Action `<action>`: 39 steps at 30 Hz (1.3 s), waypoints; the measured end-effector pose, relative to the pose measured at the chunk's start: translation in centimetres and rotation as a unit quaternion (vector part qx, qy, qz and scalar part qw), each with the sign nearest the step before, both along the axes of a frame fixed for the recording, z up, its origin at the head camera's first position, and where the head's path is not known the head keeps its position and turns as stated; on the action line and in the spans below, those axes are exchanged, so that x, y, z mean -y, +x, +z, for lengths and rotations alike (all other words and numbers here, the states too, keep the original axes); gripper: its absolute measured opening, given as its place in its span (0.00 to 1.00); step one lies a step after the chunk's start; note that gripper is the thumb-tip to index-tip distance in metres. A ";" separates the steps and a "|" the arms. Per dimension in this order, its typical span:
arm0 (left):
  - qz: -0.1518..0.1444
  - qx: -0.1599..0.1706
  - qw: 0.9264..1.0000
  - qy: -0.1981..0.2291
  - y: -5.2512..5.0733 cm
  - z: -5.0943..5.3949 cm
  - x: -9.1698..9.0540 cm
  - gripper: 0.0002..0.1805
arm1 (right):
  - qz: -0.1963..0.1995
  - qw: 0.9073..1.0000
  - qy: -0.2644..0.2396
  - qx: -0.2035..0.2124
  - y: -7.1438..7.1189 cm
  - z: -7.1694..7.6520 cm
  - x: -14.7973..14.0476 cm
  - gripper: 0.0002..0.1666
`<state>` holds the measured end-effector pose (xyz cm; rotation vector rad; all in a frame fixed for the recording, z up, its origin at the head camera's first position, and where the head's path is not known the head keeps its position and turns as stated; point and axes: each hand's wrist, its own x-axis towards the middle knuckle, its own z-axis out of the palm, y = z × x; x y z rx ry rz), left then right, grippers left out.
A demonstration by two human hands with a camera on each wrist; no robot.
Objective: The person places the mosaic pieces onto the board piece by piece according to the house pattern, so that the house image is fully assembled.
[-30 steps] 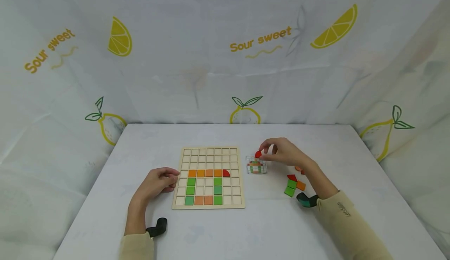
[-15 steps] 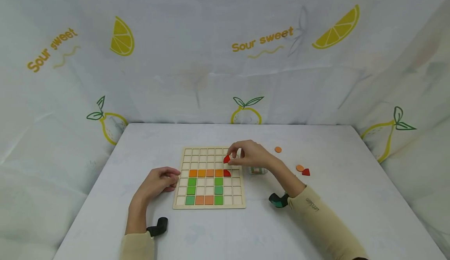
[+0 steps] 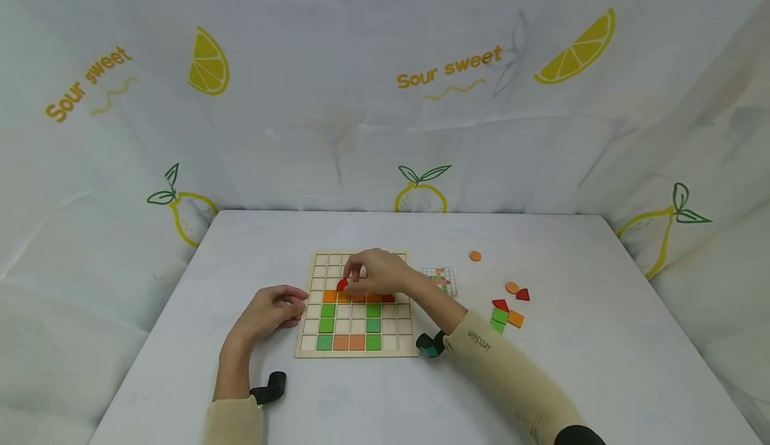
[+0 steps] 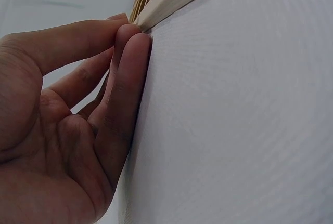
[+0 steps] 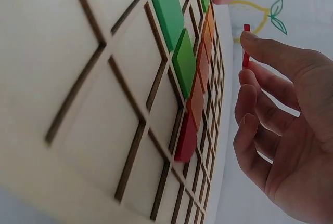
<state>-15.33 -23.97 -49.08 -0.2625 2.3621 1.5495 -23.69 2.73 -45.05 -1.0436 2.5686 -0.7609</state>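
Note:
My right hand (image 3: 381,272) pinches a red curved-edge tile (image 3: 342,284) between thumb and fingertips, above the wooden grid board (image 3: 394,357). The right wrist view shows this red tile (image 5: 246,47) edge-on, raised off the board. Seated in the board are green tiles (image 3: 327,325) in two columns, salmon tiles (image 3: 341,343) along the bottom and an orange row (image 3: 329,296). At that row's right end sits another red tile (image 5: 186,141). My left hand (image 3: 271,313) rests at the board's left edge; in the left wrist view its loosely bent fingertips (image 4: 136,47) touch the edge.
A small printed pattern card (image 3: 446,278) lies right of the board. Further right are loose red pieces (image 3: 523,294), green squares (image 3: 499,316), an orange square (image 3: 515,319) and orange discs (image 3: 475,256). A patterned cloth hangs behind the white table (image 3: 361,405).
My right hand has carried the red tile leftward from above the card, across the board, to just above the orange row. The left hand stays at the board's edge.

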 end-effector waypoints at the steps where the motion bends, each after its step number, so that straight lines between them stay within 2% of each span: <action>1: -0.001 0.000 1.000 0.000 0.0 0.0 0.0 0.14 | 0.001 1.000 0.004 0.000 0.1 0.0 0.6 0.13; 9: -0.011 -0.005 1.000 -0.002 0.0 0.1 0.1 0.15 | -0.012 0.999 0.044 0.005 0.7 -0.6 4.1 0.14; 21: -0.015 -0.011 1.000 0.000 0.0 0.2 0.2 0.17 | -0.042 0.996 0.072 -0.020 1.2 -1.5 6.6 0.16; 26: -0.015 -0.009 1.000 0.000 -0.1 0.1 0.2 0.17 | -0.042 0.996 0.070 -0.018 1.4 -1.5 6.5 0.16; 32: -0.018 -0.009 1.000 0.003 -0.1 0.1 0.2 0.16 | -0.040 0.997 0.064 -0.017 1.7 -1.0 5.8 0.11; 39: -0.004 0.000 1.000 0.001 -0.2 0.0 0.1 0.15 | -0.059 0.998 0.022 0.004 1.6 0.7 3.8 0.11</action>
